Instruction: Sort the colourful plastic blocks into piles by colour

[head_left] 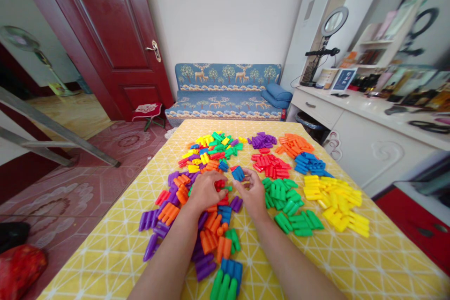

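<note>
My right hand pinches a blue plastic block made of joined rounded tubes, between thumb and fingers, just above the table. Close by on the left, my left hand reaches over a mixed heap, its thumb apart from its curved fingers near a red block; its far fingertips are partly hidden. Around and under my forearms lie mixed blocks: orange, purple, blue and green. A purple block rests between my hands.
Single-colour piles lie on the right: red, green, yellow, blue, orange and purple. A mixed pile sits farther back. The yellow tablecloth covers the table; beyond are a sofa and white dresser.
</note>
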`<state>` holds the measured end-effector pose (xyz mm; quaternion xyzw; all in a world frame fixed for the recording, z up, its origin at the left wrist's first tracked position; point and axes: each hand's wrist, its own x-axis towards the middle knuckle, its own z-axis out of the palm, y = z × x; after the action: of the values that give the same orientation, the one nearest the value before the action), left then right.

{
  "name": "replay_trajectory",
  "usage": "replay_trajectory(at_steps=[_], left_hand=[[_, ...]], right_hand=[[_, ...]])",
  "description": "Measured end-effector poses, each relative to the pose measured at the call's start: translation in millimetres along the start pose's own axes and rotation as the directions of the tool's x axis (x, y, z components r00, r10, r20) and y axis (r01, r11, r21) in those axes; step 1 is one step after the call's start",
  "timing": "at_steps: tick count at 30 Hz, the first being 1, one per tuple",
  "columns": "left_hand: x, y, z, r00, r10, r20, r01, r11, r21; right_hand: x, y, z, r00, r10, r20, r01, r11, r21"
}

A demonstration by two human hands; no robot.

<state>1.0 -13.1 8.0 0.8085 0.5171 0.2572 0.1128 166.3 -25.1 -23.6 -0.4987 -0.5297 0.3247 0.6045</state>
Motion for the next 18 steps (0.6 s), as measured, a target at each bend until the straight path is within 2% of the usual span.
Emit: replay_trajectory(at_steps=[6,11,14,18], left_hand=[[1.0,10.0,-0.3,0.992,-0.090,0.088,0.075,0.984,0.162],[1.6,23.6,-0.3,0.982,-0.164,0.096,0.136,0.959,0.251],[2.2,26.4,-1.2,0.977,-0.186,0.101,0.153,0.951,0.269],[2.7,21.2,-1.7,0.976,-0.191,0.104,0.166,0.962,0.215]], right_hand=[[-0.6,-1.7,1.4,0.999,-0.010,0.031,0.009,1.000,0.009],[-0.6,-3.0,2.3,0.999,-0.002,0.035,0.002,1.000,0.001],[-1.3,-3.9,2.6,0.999,0.002,0.039,-0.002,1.000,-0.009],[-1.5,-4.8,3.2,0.999,-0.008,0.044,0.008,1.000,-0.013]])
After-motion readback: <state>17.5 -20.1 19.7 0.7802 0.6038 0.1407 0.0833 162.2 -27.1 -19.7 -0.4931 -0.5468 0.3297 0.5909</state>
